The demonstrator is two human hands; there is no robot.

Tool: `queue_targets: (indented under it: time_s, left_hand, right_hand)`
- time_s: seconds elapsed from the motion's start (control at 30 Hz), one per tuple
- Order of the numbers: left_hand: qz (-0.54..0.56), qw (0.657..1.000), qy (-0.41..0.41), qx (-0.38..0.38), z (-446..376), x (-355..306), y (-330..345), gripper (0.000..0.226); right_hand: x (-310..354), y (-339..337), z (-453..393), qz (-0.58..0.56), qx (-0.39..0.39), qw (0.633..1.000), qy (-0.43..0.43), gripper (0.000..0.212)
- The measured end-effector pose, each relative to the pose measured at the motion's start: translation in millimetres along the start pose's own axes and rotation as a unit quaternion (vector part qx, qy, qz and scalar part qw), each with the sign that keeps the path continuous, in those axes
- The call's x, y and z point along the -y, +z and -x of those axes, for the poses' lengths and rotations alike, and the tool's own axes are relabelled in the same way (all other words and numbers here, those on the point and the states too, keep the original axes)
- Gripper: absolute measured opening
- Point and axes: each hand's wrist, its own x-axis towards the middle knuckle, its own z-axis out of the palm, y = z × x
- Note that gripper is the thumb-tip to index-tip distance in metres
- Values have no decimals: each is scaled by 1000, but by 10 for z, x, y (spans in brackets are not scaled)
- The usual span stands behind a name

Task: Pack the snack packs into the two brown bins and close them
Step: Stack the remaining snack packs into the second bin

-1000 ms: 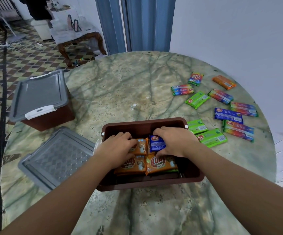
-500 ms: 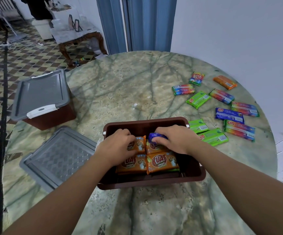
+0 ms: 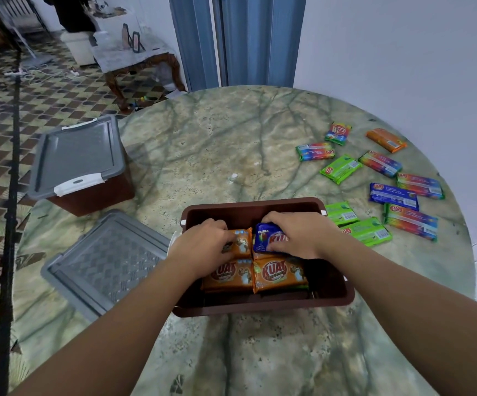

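Note:
An open brown bin (image 3: 343,298) stands on the marble table just in front of me, with several orange snack packs (image 3: 280,274) lying flat inside. My right hand (image 3: 297,234) grips a blue snack pack (image 3: 263,237) over the far right of the bin. On the far left orange pack (image 3: 241,244), my left hand (image 3: 203,244) rests with its fingers curled. The second brown bin (image 3: 88,195) stands closed under a grey lid at the table's left edge. Several green, rainbow, blue and orange packs (image 3: 343,168) lie loose at the right.
A grey lid (image 3: 105,264) lies upside down to the left of the open bin. The round table (image 3: 217,144) stands against a white wall on the right. Tiled floor, a small wooden table and cables are beyond the left edge.
My right hand tipped the blue pack up on its edge, then turned it face up again over the far right orange pack. My left hand stayed on the far left pack.

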Motion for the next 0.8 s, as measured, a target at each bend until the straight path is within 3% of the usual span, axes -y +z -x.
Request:
queue_targets:
  time_s: [0.1,0.4,0.8]
  left_hand:
    - [3,1000,1,-1,1,11,22,43]
    - [-14,1000,8,-2,24,13,49,40]
    - [-13,1000,5,7,-1,26,44,35]
  right_hand:
    - [-2,51,30,21,-1,1000,0,69]
    - [6,77,29,168,6,981,-99,67]
    - [54,64,1,157,18,984,-83,70]
